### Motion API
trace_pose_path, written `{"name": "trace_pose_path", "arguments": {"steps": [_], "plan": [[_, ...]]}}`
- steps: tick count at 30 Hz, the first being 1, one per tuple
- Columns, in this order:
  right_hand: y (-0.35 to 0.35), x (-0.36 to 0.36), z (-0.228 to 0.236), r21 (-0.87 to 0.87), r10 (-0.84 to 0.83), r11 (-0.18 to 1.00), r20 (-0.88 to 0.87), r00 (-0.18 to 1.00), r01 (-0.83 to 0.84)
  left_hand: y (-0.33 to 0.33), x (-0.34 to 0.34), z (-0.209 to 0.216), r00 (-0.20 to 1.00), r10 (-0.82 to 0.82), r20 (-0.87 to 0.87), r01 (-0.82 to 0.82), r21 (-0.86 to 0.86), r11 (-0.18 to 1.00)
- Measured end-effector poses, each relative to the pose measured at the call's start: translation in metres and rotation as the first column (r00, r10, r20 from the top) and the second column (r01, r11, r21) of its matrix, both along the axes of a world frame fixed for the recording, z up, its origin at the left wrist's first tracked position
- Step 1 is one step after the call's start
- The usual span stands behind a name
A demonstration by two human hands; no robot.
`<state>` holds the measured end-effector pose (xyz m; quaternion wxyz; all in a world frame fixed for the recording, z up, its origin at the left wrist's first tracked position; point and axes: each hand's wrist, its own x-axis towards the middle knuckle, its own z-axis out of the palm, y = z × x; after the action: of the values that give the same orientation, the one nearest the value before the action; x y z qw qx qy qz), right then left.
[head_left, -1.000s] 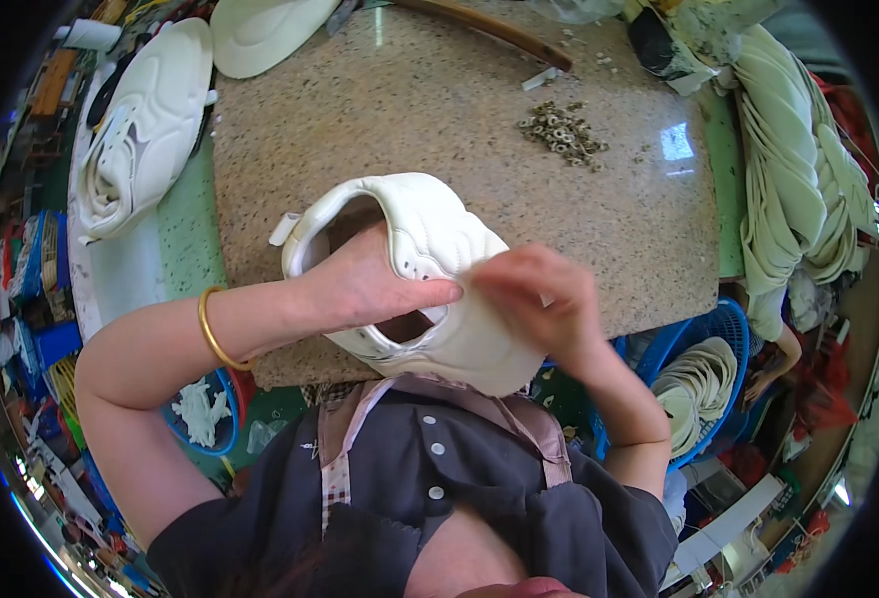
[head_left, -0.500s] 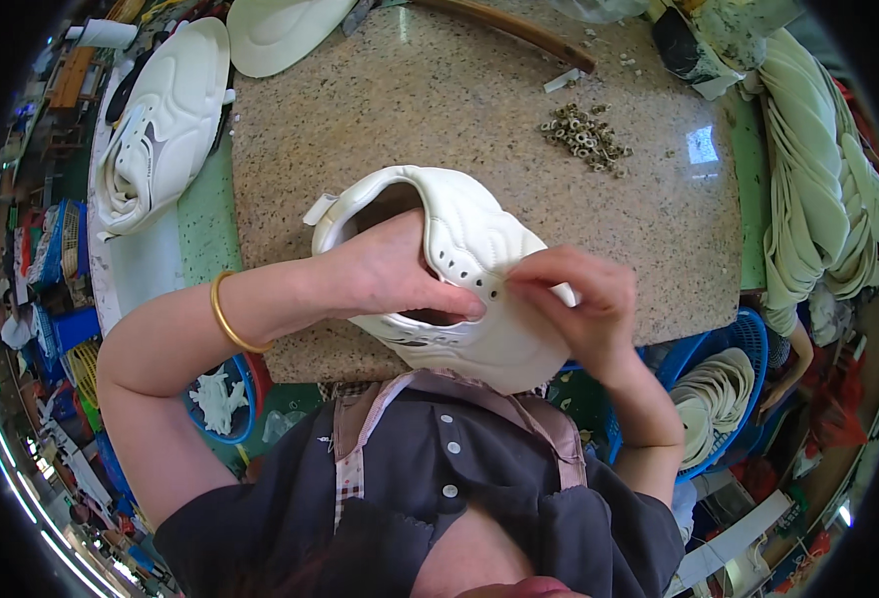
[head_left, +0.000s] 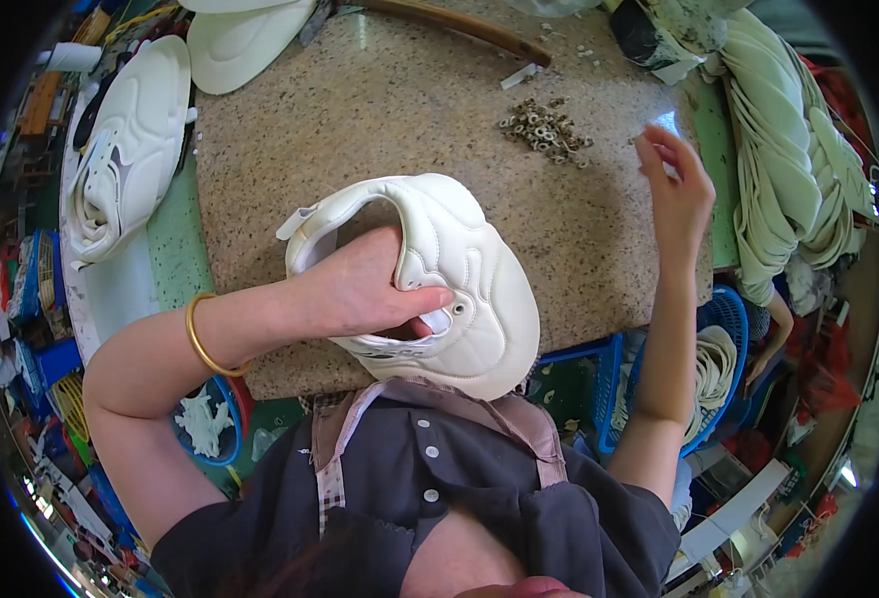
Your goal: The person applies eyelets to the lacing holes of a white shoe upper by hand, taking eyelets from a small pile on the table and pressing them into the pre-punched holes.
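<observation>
A white padded shoe upper (head_left: pixel 479 269) is tilted over the near edge of the stone slab in front of me. My left hand (head_left: pixel 360 284) reaches into its opening, with the thumb pressed on the outside beside a small eyelet hole and the other fingers mostly hidden inside. Off to the right, my right hand (head_left: pixel 677 174) is raised over the slab, apart from the upper. Its fingers are bent and drawn together near the thumb; whether something small is between them cannot be made out. Left of that hand lies a pile of small metal eyelets (head_left: pixel 547 132).
Another white upper (head_left: pixel 136 149) lies at the left, near flat white pieces (head_left: pixel 250 45). A wooden handle (head_left: pixel 459 25) crosses the far edge. White uppers hang bundled (head_left: pixel 773 149) at the right. Blue baskets (head_left: pixel 729 334) stand below, and a co-worker's arm (head_left: pixel 776 334) shows beyond.
My right hand has left the upper's eyelet holes and swung out to the right and farther away. The upper has turned in my left hand, which still grips it. The whole view has shifted.
</observation>
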<state>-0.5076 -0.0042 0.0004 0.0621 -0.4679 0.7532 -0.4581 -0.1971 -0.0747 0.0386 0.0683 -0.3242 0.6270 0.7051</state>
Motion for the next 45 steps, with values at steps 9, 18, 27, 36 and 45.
{"name": "trace_pose_path", "arguments": {"steps": [9, 18, 27, 36, 45], "plan": [[0.024, 0.075, 0.020, 0.066, 0.358, 0.906, 0.406, 0.841, -0.418, -0.009, -0.004, 0.005, 0.999, 0.031, -0.030, -0.030, 0.011, 0.999], [0.030, 0.125, 0.004, -0.160, 0.676, 0.708, 0.436, 0.594, -0.688, -0.008, -0.002, -0.007, 0.980, -0.090, -0.180, 0.066, -0.132, 0.989], [0.039, 0.130, 0.005, -0.129, 0.626, 0.756, 0.431, 0.650, -0.642, -0.012, -0.002, -0.011, 0.976, -0.162, -0.143, 0.156, -0.050, 0.986], [0.021, 0.056, -0.002, 0.009, 0.150, 0.988, 0.143, 0.978, -0.153, -0.016, -0.004, 0.024, 0.979, -0.203, 0.011, 0.203, -0.068, 0.977], [0.028, 0.059, 0.013, 0.098, 0.161, 0.971, 0.399, 0.903, -0.216, -0.016, 0.001, 0.011, 0.995, -0.079, -0.053, 0.071, -0.145, 0.987]]}}
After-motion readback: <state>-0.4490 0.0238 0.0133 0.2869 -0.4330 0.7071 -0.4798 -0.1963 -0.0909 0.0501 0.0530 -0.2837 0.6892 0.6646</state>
